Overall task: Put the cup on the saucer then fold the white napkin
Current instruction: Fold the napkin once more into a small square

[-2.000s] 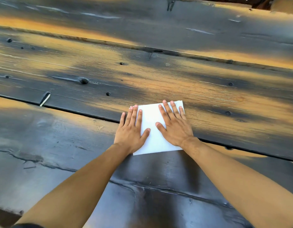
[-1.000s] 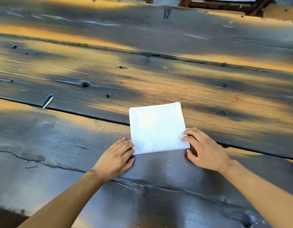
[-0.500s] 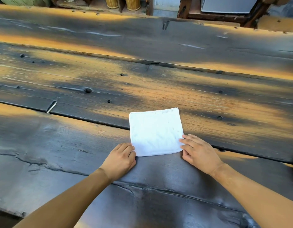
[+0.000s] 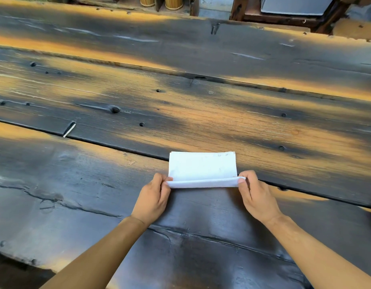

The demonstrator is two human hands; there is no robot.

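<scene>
The white napkin (image 4: 202, 167) is found on the wooden table (image 4: 180, 109), near its near edge and about midway along it, lying across the seam between two planks. Its long axis runs left to right, parallel to that near edge. The near hem is raised off the wood and rolled slightly away from the person; the far hem rests flat.

The left hand (image 4: 153, 198) is closed in a pinch on the near left corner of the cloth, and the right hand (image 4: 256, 198) is closed in a pinch on the near right corner. Thumbs are seen on top; the fingers beneath are hidden by the cloth. Both hands are equally near, one at each end of the lifted hem.

The remaining flat part of the napkin lies directly beyond the fingertips, toward the far edge of the table. It is judged that the coming fold turns on carrying the held hem straight away from the person until it meets the far hem, with both corners kept level so the edges align.

The napkin is thin, soft, matte cloth, already layered, rectangular, with crisp side edges. The table is rough, dark-stained timber with worn orange patches, knots, holes and cracks; snagging is judged possible at the seam.

No cup or saucer is in view.
</scene>
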